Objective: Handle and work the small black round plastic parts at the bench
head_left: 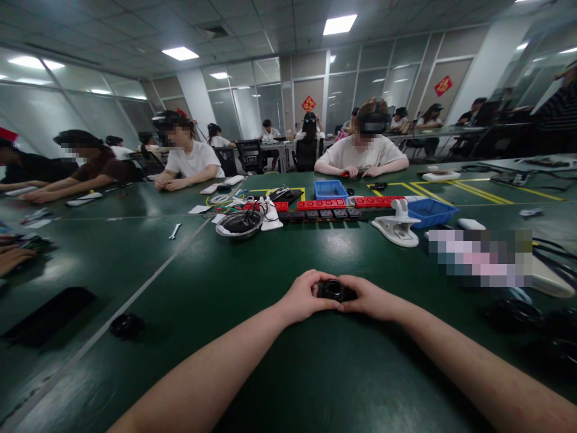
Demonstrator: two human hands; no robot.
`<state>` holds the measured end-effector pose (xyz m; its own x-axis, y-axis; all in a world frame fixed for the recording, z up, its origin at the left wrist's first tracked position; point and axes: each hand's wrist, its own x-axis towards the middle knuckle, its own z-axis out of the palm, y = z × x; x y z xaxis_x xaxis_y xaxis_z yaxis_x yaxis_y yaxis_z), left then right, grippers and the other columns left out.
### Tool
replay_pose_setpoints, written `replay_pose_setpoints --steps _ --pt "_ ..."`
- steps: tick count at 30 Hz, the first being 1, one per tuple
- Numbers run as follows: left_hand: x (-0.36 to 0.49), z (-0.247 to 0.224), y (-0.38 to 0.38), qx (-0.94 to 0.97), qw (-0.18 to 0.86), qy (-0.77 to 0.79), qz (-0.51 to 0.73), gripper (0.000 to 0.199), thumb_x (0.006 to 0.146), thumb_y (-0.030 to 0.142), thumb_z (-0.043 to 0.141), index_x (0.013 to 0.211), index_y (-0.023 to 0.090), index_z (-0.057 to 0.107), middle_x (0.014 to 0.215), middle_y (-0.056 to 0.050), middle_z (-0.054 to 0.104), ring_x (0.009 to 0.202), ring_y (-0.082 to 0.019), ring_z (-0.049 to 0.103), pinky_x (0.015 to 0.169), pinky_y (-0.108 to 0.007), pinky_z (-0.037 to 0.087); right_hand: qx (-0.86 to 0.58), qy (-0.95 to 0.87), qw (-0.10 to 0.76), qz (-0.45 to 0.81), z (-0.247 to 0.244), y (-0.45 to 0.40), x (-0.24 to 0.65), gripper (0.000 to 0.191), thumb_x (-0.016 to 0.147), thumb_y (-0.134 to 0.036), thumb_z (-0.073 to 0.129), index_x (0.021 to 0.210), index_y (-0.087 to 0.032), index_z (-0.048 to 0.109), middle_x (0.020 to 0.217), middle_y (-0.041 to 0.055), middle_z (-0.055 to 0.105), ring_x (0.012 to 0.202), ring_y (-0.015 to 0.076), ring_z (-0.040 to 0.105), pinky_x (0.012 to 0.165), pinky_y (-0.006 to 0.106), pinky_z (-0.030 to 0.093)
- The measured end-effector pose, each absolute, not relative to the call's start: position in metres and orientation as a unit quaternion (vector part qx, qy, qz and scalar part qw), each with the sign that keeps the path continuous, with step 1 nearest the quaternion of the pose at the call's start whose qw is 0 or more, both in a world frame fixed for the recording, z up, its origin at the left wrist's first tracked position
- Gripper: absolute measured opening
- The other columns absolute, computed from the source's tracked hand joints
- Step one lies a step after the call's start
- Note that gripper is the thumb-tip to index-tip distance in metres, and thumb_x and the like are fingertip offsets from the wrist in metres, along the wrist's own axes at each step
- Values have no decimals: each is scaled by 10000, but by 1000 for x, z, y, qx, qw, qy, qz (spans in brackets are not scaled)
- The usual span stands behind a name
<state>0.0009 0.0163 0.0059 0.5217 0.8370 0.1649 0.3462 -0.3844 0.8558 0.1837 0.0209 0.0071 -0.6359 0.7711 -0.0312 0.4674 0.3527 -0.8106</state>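
table (333, 373) looks smooth and glossy | ring (334, 290) looks like glossy plastic | bowl (240, 236) looks shiny metal | wrench (175, 231) looks metallic

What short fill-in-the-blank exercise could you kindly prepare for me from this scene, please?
1. The left hand and right hand both hold a small round part coloured ____.
2. The table around them has a ____ top.
3. In the picture, the wrench lies to the ____ of both hands.
4. Both plastic trays beyond the hands are coloured ____.

Missing words: black; green; left; blue.
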Motion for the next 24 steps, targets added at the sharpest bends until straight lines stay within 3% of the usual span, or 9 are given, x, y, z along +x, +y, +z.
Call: replay_pose_setpoints --steps 6,14,17,20,24 --pt "2 6 15 775 394 387 308 467 549 371 667 957 185 534 770 18 418 519 -48 332 468 -172 289 -433 -807 191 352 4 19 180 320 590 -323 625 814 -141 486 750 4 502 681 139 476 566 228 370" --pt "13 -6 11 736 305 472 379 423 543 311 676 906 170 512 798 3 458 595 -88 402 527 -195 333 -586 -789 178 53 -1 3 156 218 623 -350 566 686 -161 477 719 45 524 669 176 492 560 263 334" --pt "11 -5 13 739 323 456 375 413 547 305 675 903 169 518 814 2 455 569 -74 387 503 -186 322 -541 -810 206 89 0 3 159 387 596 -431 591 856 -157 506 831 68 540 766 209 508 645 303 365" --pt "6 -2 16 748 380 416 350 423 559 316 668 926 170 519 811 9 437 505 -43 333 449 -169 286 -454 -835 234 203 0 9 169 562 593 -405 614 1077 -182 433 998 69 525 893 217 491 748 331 369" --pt "1 1 19 757 422 382 321 457 570 333 662 974 181 514 797 9 427 502 -33 326 451 -162 285 -375 -841 192 339 5 19 181 398 659 -312 579 1019 -162 497 950 51 549 851 188 505 735 304 389"
